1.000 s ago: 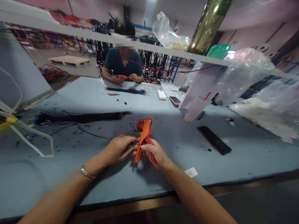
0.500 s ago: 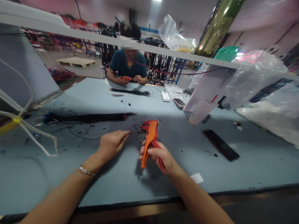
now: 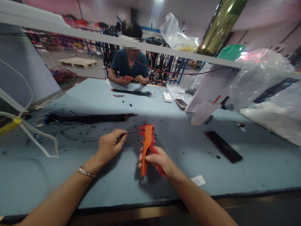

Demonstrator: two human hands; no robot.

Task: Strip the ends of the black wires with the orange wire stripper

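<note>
My right hand (image 3: 157, 161) grips the handles of an orange and red wire stripper (image 3: 147, 143), which stands nearly upright above the blue table (image 3: 70, 175). My left hand (image 3: 110, 143) pinches a thin black wire (image 3: 132, 133) between thumb and fingers. The wire's free end reaches the stripper's jaws. A bundle of black wires (image 3: 89, 118) lies on the table just beyond my left hand. Small black scraps of insulation are scattered around both hands.
A person in a dark teal shirt (image 3: 129, 64) sits across the table with another wire bundle (image 3: 131, 92). A black flat phone (image 3: 223, 146) lies to the right. Two phones (image 3: 167, 96), plastic bags (image 3: 256, 75) and white cables (image 3: 28, 135) ring the work area.
My left hand has drawn back to the left, and the wire now stretches between it and the stripper's jaws. The stripper has tipped more upright in my right hand.
</note>
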